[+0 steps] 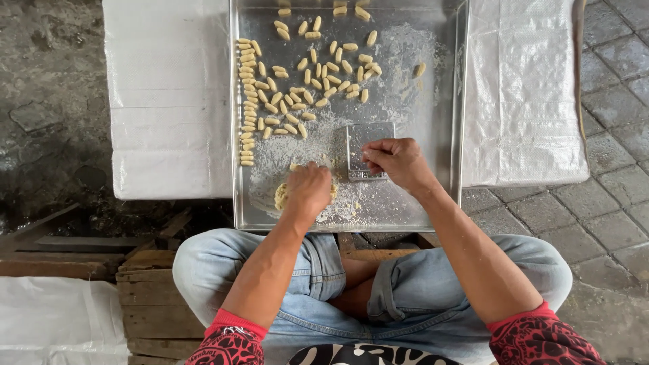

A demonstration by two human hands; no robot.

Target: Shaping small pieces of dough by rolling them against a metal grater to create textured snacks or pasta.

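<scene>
From the head view, a big metal tray (460, 101) is laid across a white-covered desk (169, 101), so flour is kept inside its rim. The lump of dough (282, 196) lies near the tray's near edge and is pressed under the left hand (307, 189), which is curled down over it. The right hand (399, 162) is pinched at the small scale (368, 138) beside it; what is pinched cannot be told. Rolled dough pieces (248, 101) are lined along the tray's left edge, kept apart so they do not stick.
</scene>
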